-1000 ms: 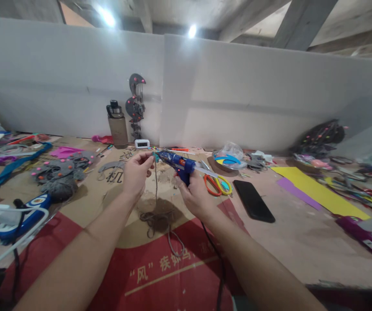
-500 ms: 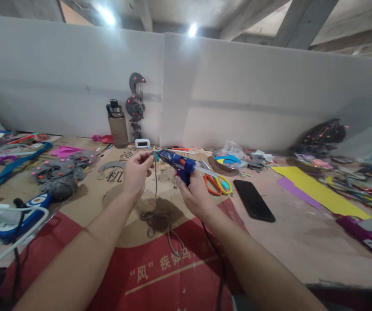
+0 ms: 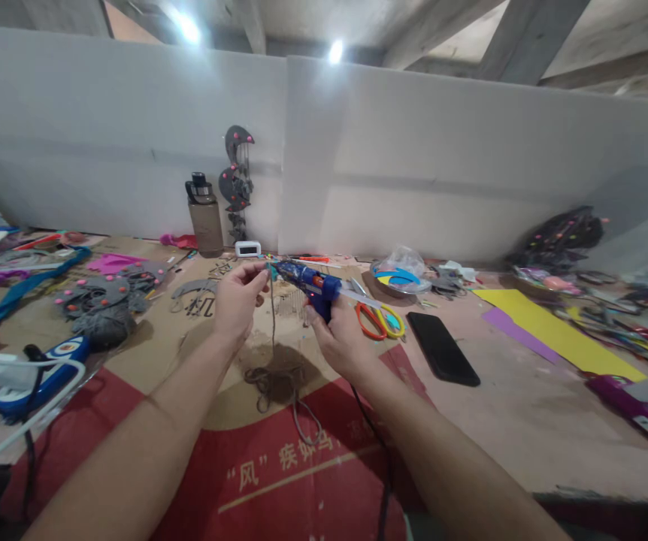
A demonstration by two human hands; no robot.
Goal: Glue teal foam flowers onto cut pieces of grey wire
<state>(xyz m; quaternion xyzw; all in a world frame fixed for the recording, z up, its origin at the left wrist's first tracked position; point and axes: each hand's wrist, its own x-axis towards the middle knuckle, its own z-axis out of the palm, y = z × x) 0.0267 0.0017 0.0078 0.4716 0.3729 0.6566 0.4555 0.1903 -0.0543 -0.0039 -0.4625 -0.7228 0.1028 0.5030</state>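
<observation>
My right hand (image 3: 338, 334) is wrapped round the handle of a blue hot glue gun (image 3: 322, 289), its nozzle pointing left. A glue stick (image 3: 361, 297) sticks out of the gun's back end. Close to the nozzle, my left hand (image 3: 239, 297) pinches a small teal piece (image 3: 271, 270) between thumb and finger. From that pinch a grey yarn (image 3: 273, 319) hangs down, and its slack lies in loose loops on the cardboard (image 3: 200, 391). Whether the nozzle touches the teal piece I cannot tell.
Right of my hands lie scissors (image 3: 380, 321) with red and yellow handles and a black phone (image 3: 442, 349). A blue power strip (image 3: 42, 376) and grey yarn ball (image 3: 104, 324) lie left. A bottle (image 3: 205, 222) stands by the white partition (image 3: 414, 143).
Both hands stay almost where they were, with the nozzle still at the teal piece. The hanging yarn has shifted very slightly.
</observation>
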